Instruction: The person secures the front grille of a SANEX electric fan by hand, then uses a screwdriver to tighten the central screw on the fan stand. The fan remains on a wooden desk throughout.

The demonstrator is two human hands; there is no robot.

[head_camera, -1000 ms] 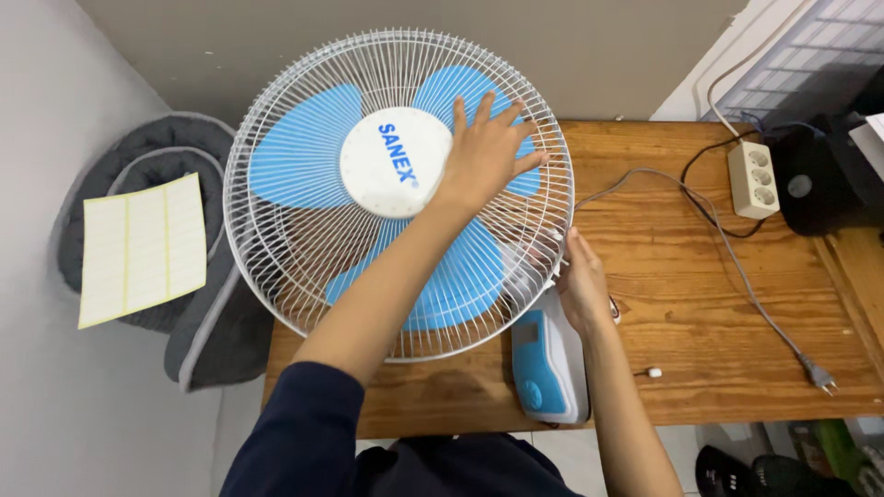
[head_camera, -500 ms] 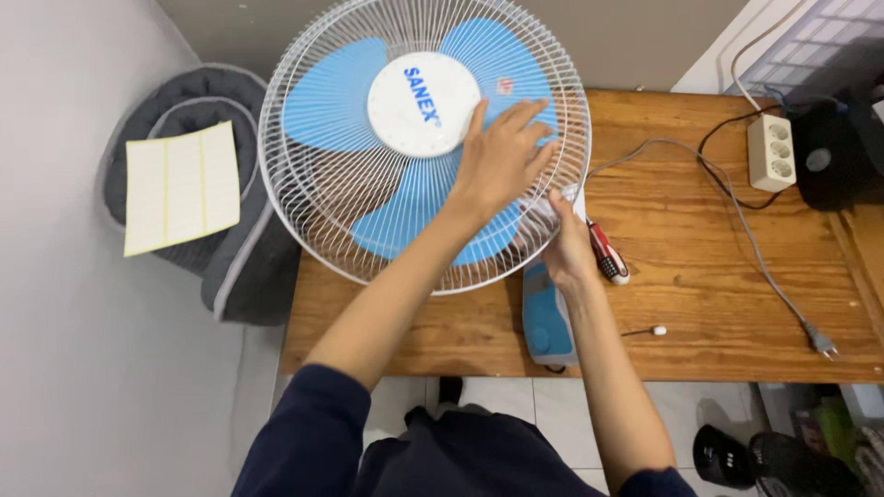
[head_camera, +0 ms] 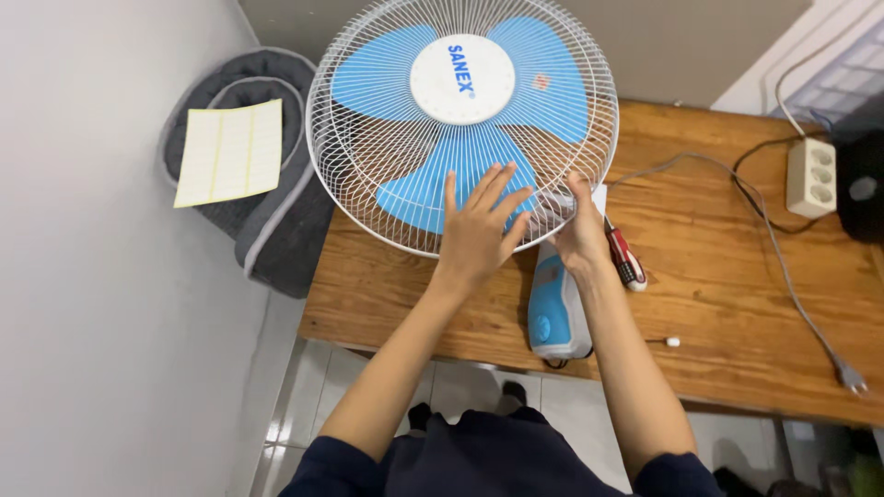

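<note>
My left hand (head_camera: pixel 479 230) lies flat on the fan grille (head_camera: pixel 387 193), my right hand (head_camera: pixel 580 235) pinches its rim, so I'd work gently.

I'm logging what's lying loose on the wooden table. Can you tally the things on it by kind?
Fans: 1, white cage, blue blades, left hand flat on it, right hand at its rim
Screwdrivers: 1, red handle
Power strips: 1, white
Loose plugs: 1, on the grey cord
Black devices: 1
Total: 5
</note>
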